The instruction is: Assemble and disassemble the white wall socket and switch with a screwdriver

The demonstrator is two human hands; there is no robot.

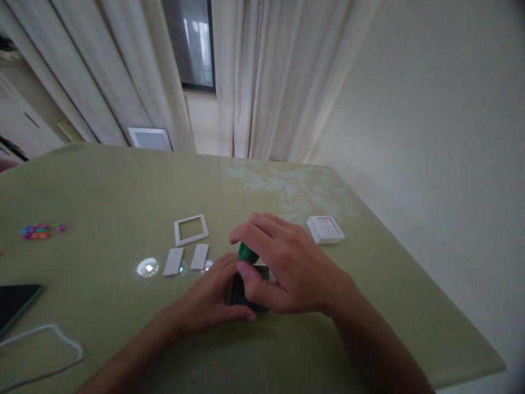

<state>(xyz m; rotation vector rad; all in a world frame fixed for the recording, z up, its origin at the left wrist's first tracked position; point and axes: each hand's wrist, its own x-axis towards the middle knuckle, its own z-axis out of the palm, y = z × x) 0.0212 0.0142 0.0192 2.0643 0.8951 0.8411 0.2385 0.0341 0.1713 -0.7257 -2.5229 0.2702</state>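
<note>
My right hand [283, 262] is closed round the green handle of a screwdriver [247, 254], its shaft hidden from view. Beneath it lies a dark, squarish switch module [239, 290], partly covered by both hands. My left hand [217, 290] grips this module at its left side, thumb along the near edge and fingers at the far side. Beyond my left hand are a white square frame [177, 234] and two white rectangular switch plates, the left plate [173, 261] and the right plate [199, 257], lying flat on the table.
A white socket box [326, 229] sits to the right on the green table [123, 191]. Small colourful pieces [41, 231] lie far left. A black flat device [16, 303] and a white cable [61, 334] are at the left edge. A wall [443, 164] borders the right side.
</note>
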